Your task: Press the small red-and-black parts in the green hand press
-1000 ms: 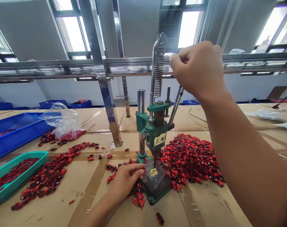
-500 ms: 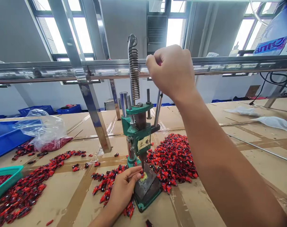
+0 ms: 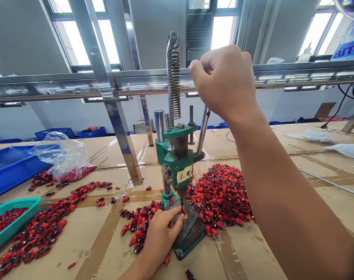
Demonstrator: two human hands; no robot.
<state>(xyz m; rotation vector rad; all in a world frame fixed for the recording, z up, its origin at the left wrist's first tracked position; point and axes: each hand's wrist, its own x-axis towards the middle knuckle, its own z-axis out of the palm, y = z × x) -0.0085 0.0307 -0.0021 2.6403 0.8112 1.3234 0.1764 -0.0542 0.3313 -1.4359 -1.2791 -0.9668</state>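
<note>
A green hand press (image 3: 170,165) with a coil spring (image 3: 174,83) stands on the table before me. My right hand (image 3: 226,79) is raised, its fingers wrapped around the top of the press's metal lever (image 3: 203,130). Down at the dark base plate (image 3: 192,225), my left hand (image 3: 161,235) has thumb and forefinger pinched around a small red part (image 3: 181,212), mostly hidden by the fingertips. The thin punch (image 3: 182,202) comes down right at those fingertips; whether it touches the part I cannot tell.
Red-and-black pieces form a heap (image 3: 222,192) right of the press, with a smaller pile (image 3: 143,221) to its left. Farther left are a teal basket (image 3: 34,206), a blue bin (image 3: 16,171) and a plastic bag (image 3: 69,155). A metal post (image 3: 123,144) rises behind.
The view has shifted, so the press and piles appear farther right. My left fingers now cover more of the spot under the punch. My right hand keeps its grip on the lever.
</note>
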